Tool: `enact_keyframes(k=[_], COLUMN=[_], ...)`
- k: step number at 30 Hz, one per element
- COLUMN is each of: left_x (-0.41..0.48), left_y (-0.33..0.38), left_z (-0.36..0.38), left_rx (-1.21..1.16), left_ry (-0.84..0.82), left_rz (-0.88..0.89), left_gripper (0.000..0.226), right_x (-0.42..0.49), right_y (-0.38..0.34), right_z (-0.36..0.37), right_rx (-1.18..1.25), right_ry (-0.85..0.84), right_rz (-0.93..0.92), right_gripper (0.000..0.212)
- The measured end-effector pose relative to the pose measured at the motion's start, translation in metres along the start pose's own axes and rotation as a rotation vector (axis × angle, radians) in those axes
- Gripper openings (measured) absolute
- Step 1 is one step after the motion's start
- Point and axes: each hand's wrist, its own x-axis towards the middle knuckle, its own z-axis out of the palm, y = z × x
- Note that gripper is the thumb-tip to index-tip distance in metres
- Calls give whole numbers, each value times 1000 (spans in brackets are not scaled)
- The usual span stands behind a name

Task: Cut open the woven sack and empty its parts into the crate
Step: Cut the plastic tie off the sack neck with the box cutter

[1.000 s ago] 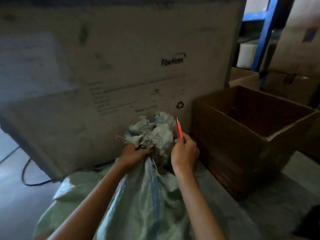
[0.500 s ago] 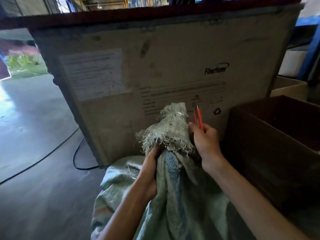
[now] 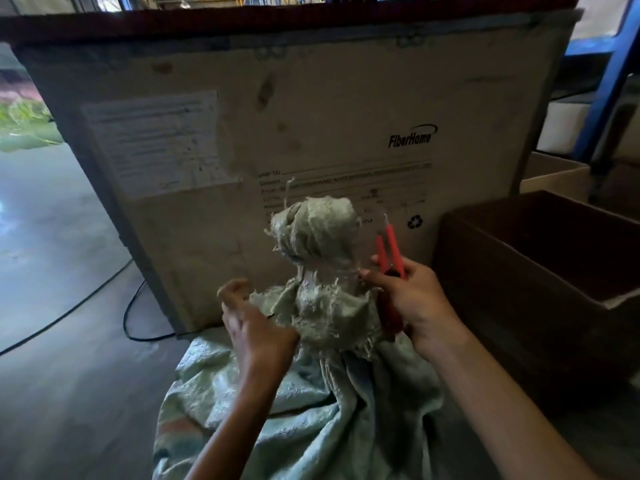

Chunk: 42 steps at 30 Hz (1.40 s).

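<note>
At lower centre, on the floor: woven sack (image 3: 311, 403), pale green, slumped and creased, set against the foot of a large cardboard carton (image 3: 311, 116). Neck (image 3: 317, 237) gathered into a frayed, bunched knob standing upright above the body; binding at the narrowest part not clearly resolved. Mouth not yet opened, nothing emptied.

Handling, judged from the drape: cloth soft and limp, loose threads at the frayed edge likely to snag or shed; fill looks bulky, weight not determinable. Best hold probably just below the bunched neck, where the fabric is gathered thick enough to grip and to keep taut for a cut.

Left of the neck: left hand (image 3: 256, 327), fingers curled and loosely apart, close beside the frayed collar; contact with the cloth not certain. Right of the neck: right hand (image 3: 412, 299) closed around red-handled cutters (image 3: 389, 251), two red arms pointing upward, fingertips touching or nearly touching the narrow part of the neck.

Further right, near the sack: brown cardboard crate (image 3: 519, 271), top open, interior dark. Far left, across the grey floor (image 3: 69, 271): black cable (image 3: 128, 306) curving toward the carton's base. Upper right: blue rack post (image 3: 609, 81).
</note>
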Motion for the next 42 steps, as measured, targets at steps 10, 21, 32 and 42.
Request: enact_keyframes(k=[10, 21, 32, 42], left_x=[-2, 18, 9, 15], left_y=[29, -18, -26, -46], left_z=[-43, -14, 12, 11], left_rx=[-46, -701, -556, -763], left_ry=[-1057, -663, -273, -375], left_rz=[180, -110, -363, -504], left_gripper=[45, 50, 64, 67], right_x=[4, 8, -22, -1], right_y=[11, 14, 80, 47], right_z=[-12, -28, 22, -9], right_rx=[-520, -587, -91, -354], right_ry=[31, -27, -31, -39], right_rz=[-235, -167, 44, 26], right_gripper=[14, 17, 20, 34])
